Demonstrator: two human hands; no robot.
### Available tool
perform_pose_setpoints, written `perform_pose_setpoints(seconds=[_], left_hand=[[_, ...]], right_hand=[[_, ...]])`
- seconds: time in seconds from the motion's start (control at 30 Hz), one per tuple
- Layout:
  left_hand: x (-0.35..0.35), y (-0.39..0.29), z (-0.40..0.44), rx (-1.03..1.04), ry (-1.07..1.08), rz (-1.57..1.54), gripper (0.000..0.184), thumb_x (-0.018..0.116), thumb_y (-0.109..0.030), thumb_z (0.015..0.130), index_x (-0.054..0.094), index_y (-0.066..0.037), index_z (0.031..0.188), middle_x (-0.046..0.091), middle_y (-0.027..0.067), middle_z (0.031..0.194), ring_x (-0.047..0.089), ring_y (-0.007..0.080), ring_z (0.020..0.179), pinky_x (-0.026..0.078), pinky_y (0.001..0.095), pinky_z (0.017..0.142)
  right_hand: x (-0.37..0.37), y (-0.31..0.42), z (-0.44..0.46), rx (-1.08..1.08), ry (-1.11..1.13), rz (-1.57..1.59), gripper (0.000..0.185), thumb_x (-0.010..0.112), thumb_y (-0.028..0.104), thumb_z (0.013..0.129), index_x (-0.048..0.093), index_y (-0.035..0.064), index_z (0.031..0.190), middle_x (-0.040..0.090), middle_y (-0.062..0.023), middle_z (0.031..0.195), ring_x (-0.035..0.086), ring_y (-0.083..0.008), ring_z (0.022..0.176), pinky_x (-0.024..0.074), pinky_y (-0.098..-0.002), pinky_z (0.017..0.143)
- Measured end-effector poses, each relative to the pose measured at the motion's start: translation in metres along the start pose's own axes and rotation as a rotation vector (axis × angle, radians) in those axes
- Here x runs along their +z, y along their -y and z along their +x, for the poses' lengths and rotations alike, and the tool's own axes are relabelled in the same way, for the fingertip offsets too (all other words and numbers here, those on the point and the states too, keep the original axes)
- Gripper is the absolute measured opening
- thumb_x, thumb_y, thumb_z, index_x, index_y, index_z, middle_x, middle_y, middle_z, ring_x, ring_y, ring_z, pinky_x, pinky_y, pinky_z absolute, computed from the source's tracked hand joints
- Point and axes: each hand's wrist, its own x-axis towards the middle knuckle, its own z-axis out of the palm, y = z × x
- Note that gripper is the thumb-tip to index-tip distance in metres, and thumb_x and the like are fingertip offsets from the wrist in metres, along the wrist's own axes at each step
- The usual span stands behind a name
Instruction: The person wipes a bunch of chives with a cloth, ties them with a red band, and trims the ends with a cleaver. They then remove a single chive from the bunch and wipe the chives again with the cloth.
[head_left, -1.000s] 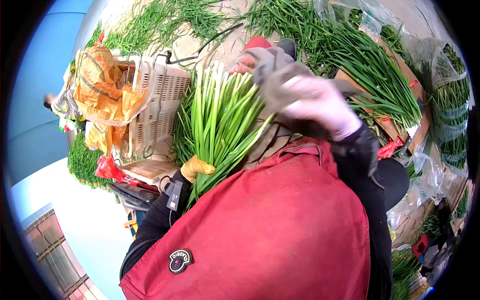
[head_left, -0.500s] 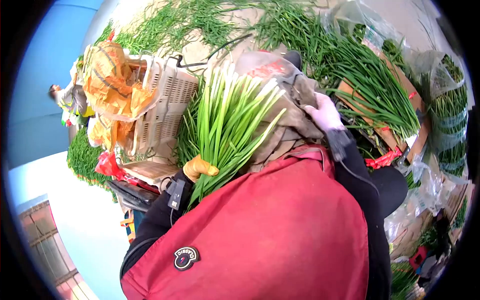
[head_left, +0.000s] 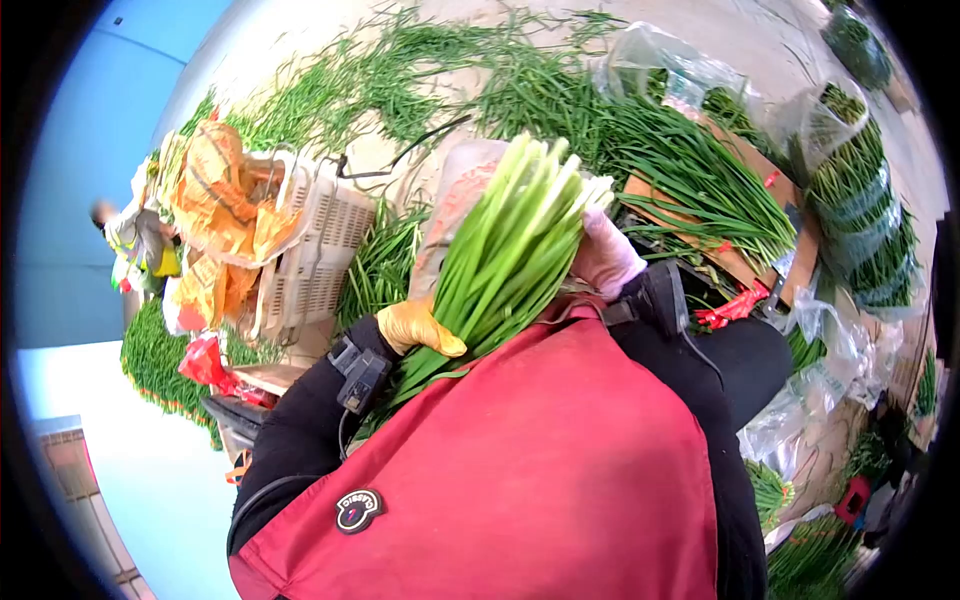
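Note:
A bunch of long green stalks with pale ends (head_left: 510, 245) slants across my lap, white ends up and to the right. My left hand (head_left: 420, 328), in a yellow glove, is wrapped round its lower leafy part. At the bunch's upper right side is my right hand (head_left: 605, 255), in a pale pink glove; it touches the stalks near the white ends, its fingers partly hidden behind them. A greyish cloth with red print (head_left: 455, 205) lies behind the bunch. The red apron (head_left: 500, 450) covers my front.
A white plastic crate (head_left: 325, 235) with orange sacking (head_left: 215, 185) stands at the left. Loose greens (head_left: 400, 75) cover the floor ahead. On the right, greens (head_left: 700, 180) lie on cardboard, beside plastic-wrapped bundles (head_left: 860, 200). A person (head_left: 140, 240) is at the far left.
My right hand has left the brownish cloth on my lap and come to the bunch's white ends. The bunch now leans further right, looking narrower, still in my left hand. The view has shifted.

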Motion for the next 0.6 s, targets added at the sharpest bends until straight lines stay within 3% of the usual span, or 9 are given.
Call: perform_pose_setpoints(seconds=[0.07, 0.1, 0.17, 0.2, 0.33, 0.47, 0.57, 0.6], left_hand=[[0.013, 0.002, 0.011, 0.052, 0.013, -0.129, 0.096, 0.084, -0.017, 0.071, 0.029, -0.007, 0.15, 0.046, 0.0089, 0.145, 0.046, 0.0213, 0.131, 0.034, 0.0359, 0.11], [0.014, 0.003, 0.016, 0.06, 0.026, -0.179, 0.098, 0.083, -0.029, 0.074, 0.026, -0.007, 0.151, 0.044, 0.0098, 0.146, 0.044, 0.0224, 0.132, 0.033, 0.037, 0.111], [0.014, 0.002, 0.023, 0.086, 0.032, -0.184, 0.1, 0.083, -0.037, 0.074, 0.026, -0.006, 0.151, 0.041, 0.0107, 0.148, 0.041, 0.0225, 0.134, 0.032, 0.0379, 0.112], [0.024, -0.008, 0.022, 0.077, -0.001, -0.106, 0.104, 0.082, -0.043, 0.073, 0.025, -0.005, 0.151, 0.04, 0.0109, 0.148, 0.04, 0.0216, 0.135, 0.031, 0.0365, 0.113], [0.044, -0.027, 0.018, 0.27, -0.244, 0.268, 0.103, 0.078, -0.051, 0.076, 0.027, -0.001, 0.15, 0.042, 0.0093, 0.146, 0.041, 0.0187, 0.132, 0.029, 0.0327, 0.112], [0.041, -0.053, 0.017, 0.186, -0.142, 0.273, 0.085, 0.069, -0.051, 0.084, 0.038, 0.002, 0.144, 0.05, 0.0087, 0.138, 0.046, 0.0156, 0.126, 0.034, 0.0315, 0.108], [0.039, -0.078, 0.033, 0.122, -0.135, 0.529, 0.068, 0.056, -0.045, 0.096, 0.041, 0.003, 0.141, 0.056, 0.0092, 0.13, 0.05, 0.0145, 0.116, 0.04, 0.0308, 0.101], [0.043, -0.078, 0.046, 0.275, -0.152, 0.673, 0.065, 0.053, -0.045, 0.097, 0.043, 0.003, 0.139, 0.059, 0.009, 0.126, 0.052, 0.0147, 0.112, 0.042, 0.0314, 0.098]], right_hand=[[-0.006, -0.002, 0.001, -0.046, -0.024, 0.138, 0.084, 0.08, 0.041, 0.077, 0.039, 0.0107, 0.144, 0.054, -0.0096, 0.136, 0.054, -0.0272, 0.124, 0.0424, -0.0453, 0.107], [-0.005, -0.002, -0.003, -0.128, -0.074, 0.146, 0.079, 0.079, 0.035, 0.079, 0.04, 0.0103, 0.143, 0.054, -0.01, 0.136, 0.053, -0.0272, 0.124, 0.0427, -0.0455, 0.107], [-0.01, -0.001, -0.007, -0.122, -0.079, 0.126, 0.07, 0.074, 0.028, 0.084, 0.041, 0.0059, 0.142, 0.052, -0.0143, 0.138, 0.052, -0.0301, 0.125, 0.0391, -0.0486, 0.11], [-0.014, 0.002, -0.011, -0.078, -0.076, 0.21, 0.066, 0.072, 0.02, 0.083, 0.043, 0.0052, 0.141, 0.055, -0.0145, 0.135, 0.055, -0.0307, 0.122, 0.0422, -0.0483, 0.107], [-0.028, 0.005, -0.02, -0.083, -0.093, 0.254, 0.069, 0.074, 0.017, 0.079, 0.043, 0.0038, 0.14, 0.057, -0.0148, 0.132, 0.056, -0.031, 0.121, 0.0439, -0.0478, 0.106], [-0.035, 0.003, -0.024, -0.123, -0.14, 0.137, 0.072, 0.075, 0.018, 0.078, 0.042, 0.0035, 0.141, 0.056, -0.0152, 0.133, 0.055, -0.0308, 0.121, 0.0439, -0.0469, 0.106], [-0.022, 0.007, -0.019, -0.166, -0.088, 0.092, 0.074, 0.075, 0.017, 0.078, 0.04, 0.0047, 0.142, 0.054, -0.0139, 0.134, 0.055, -0.0285, 0.122, 0.0433, -0.045, 0.106], [-0.017, 0.009, -0.016, -0.17, -0.071, 0.068, 0.072, 0.074, 0.016, 0.079, 0.04, 0.0058, 0.142, 0.056, -0.0125, 0.131, 0.056, -0.0275, 0.12, 0.0442, -0.0441, 0.105]])
